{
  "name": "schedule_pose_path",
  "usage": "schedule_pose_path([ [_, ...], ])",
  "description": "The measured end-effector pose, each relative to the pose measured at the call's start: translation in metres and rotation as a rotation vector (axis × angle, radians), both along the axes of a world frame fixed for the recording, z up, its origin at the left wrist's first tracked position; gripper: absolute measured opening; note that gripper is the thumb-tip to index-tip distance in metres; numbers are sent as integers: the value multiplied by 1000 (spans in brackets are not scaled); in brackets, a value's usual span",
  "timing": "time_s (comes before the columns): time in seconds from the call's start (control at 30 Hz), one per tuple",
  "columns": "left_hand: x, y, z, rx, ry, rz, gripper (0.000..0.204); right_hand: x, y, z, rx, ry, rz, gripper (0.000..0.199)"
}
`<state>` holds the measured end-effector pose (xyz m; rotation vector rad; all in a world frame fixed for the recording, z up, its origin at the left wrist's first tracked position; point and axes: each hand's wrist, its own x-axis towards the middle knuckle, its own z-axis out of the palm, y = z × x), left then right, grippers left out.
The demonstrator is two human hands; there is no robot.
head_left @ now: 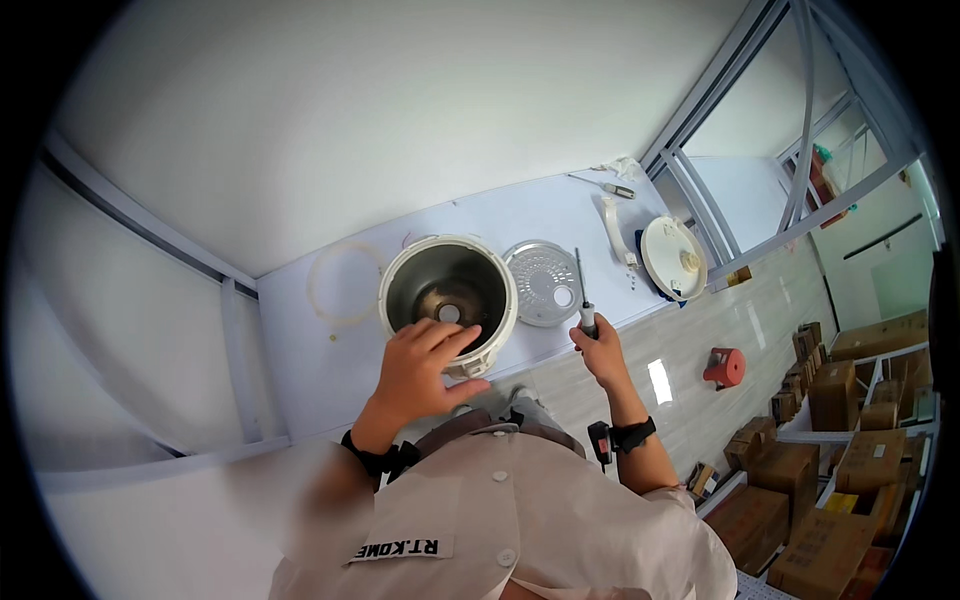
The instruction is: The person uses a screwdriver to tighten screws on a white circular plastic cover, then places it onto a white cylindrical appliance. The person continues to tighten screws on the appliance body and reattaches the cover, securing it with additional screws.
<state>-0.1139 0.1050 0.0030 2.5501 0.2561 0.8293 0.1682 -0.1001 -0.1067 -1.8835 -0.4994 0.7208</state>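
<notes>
A round white rice cooker body (507, 290) stands on the white table, its lid off and its grey metal inside showing. My left hand (425, 368) is over its near rim, fingers stretched toward the opening and thumb apart. In my right hand (602, 355) is a screwdriver (588, 312), gripped by its handle with the shaft pointing up and away from me. Between the cooker and the screwdriver lies a perforated metal disc (540, 280) with one larger hole. A thin pale sealing ring (318, 290) rests to the left of the cooker.
To the right are a round white lid (660, 255), a curved white handle (616, 232) and several tiny screws. A second screwdriver (615, 188) lies at the back right. Metal frame posts (700, 190) border the table. A red stool (727, 368) and cardboard boxes (795, 470) stand beyond.
</notes>
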Motion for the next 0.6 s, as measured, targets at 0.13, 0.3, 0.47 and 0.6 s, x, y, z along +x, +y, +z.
schedule_pose_path([
  [0.13, 30, -8, 23, 46, -51, 13, 50, 39, -3, -33, -93, -167, 35, 27],
  [0.3, 89, -29, 29, -53, -79, -26, 37, 79, 8, -29, -261, -428, 166, 34],
  [0.47, 164, -53, 12, -197, -51, -36, 26, 117, 24, -19, -389, -494, 356, 41],
  [0.6, 203, -67, -26, -326, 136, 103, 26, 137, 34, -20, -408, -476, 521, 45],
])
